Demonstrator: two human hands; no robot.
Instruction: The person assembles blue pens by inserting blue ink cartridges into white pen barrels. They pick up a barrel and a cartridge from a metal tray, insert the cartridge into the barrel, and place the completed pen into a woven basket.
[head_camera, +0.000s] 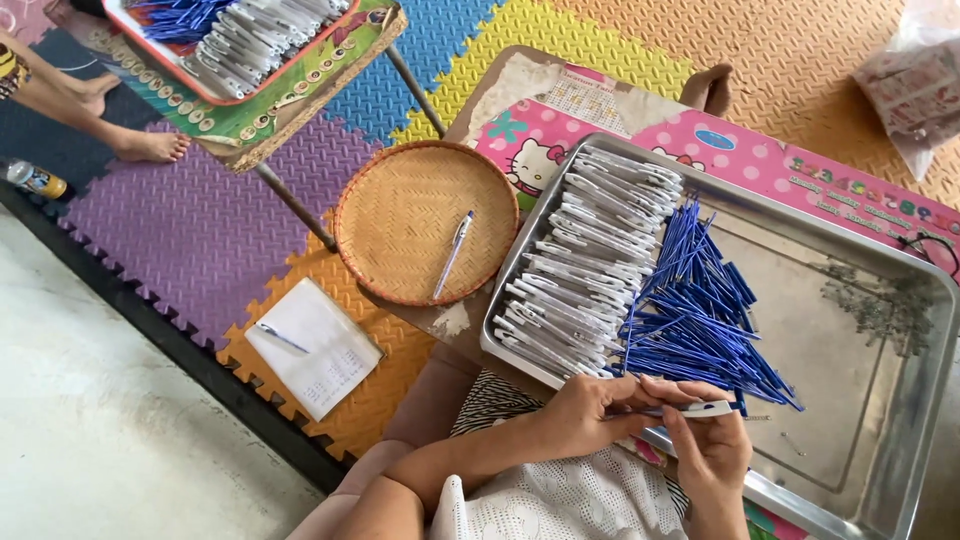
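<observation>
Head view, looking down. Landmark: metal tray (880, 400) on a low table (560, 130) with a pink printed top.

Left hand (590, 412) at the tray's near rim, fingers pinched narrow on one end of a white pen (700, 408). Right hand (712, 448) just right of it, fingers closed around the same pen from below. Pen lies roughly level, over the near rim of the tray.

Inside the tray, left part: white barrels (585, 270) stacked in rows. Next to them, toward the tray's middle: a loose heap of blue refills (700, 320), touching the white stack. Right part of the tray is bare metal.

Left of the tray, partly over the table edge: a round woven basket (400, 215) holding a single pen (452, 255). Below the basket, on the foam mat floor (200, 230): a notepad (318, 350) with a pen on it.

Far upper left of the tray: a second tray (230, 40) with similar blue and white parts on another table; another person's bare foot (150, 145) beside it.
</observation>
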